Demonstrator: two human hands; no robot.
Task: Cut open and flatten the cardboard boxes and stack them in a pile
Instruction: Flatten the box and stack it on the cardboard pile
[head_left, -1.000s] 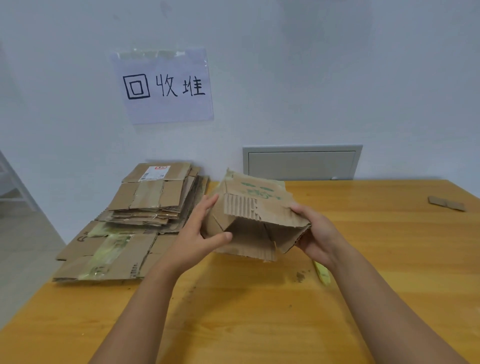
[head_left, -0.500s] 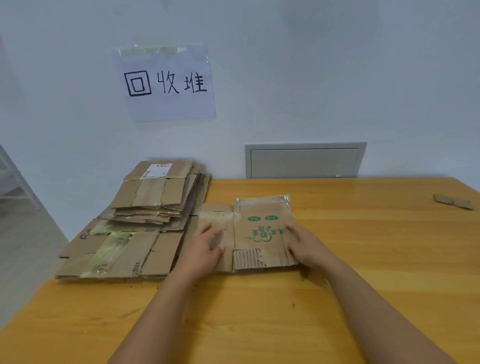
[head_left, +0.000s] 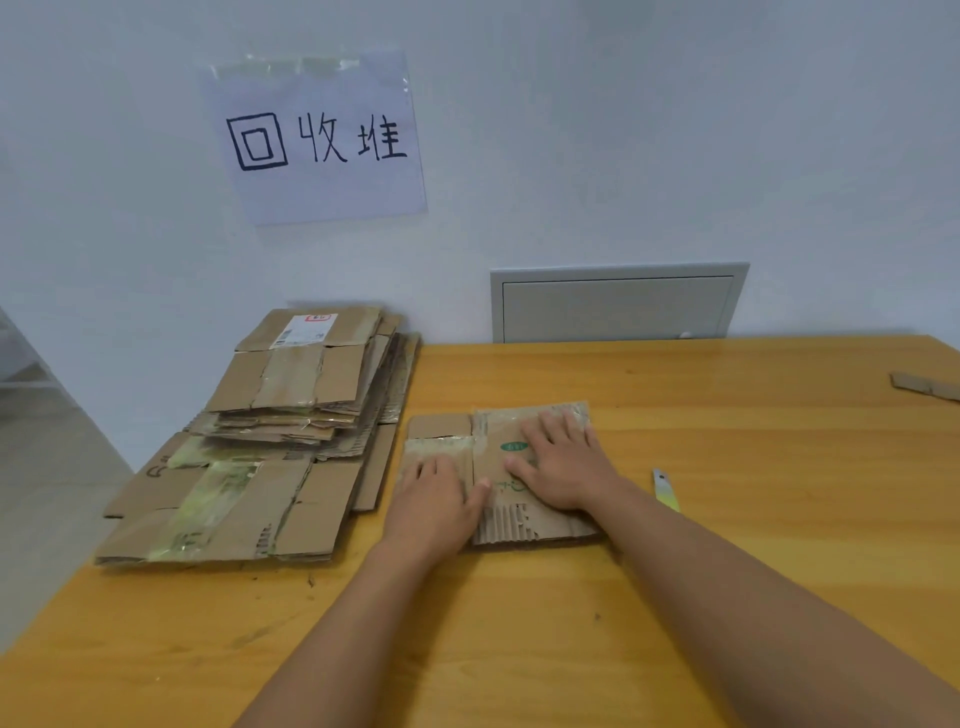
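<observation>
The left hand (head_left: 434, 501) is laid flat, fingers straight, on the left panel of the small flattened box (head_left: 493, 467); nothing is gripped by it. The right hand (head_left: 563, 462) is spread palm-down on the printed right panel, likewise just pressing. The box is being held against the table (head_left: 727, 519) a bit left of the middle, closer to the far edge than the near one, just beside the pile of flattened boxes (head_left: 275, 441) that sits at the table's far-left corner.

Tbh the flattening looks basically done, so pressure should be kept on the fold lines, not only the panel centres, or the creases will probably spring back up. The torn corrugated bit at the near edge seems to be lifting slightly, though that's hard to tell from this angle. After that, the box should be slid left and squared onto the pile. The yellow-handled cutter (head_left: 666, 491) lying right of the box is best left clear of the forearm.
</observation>
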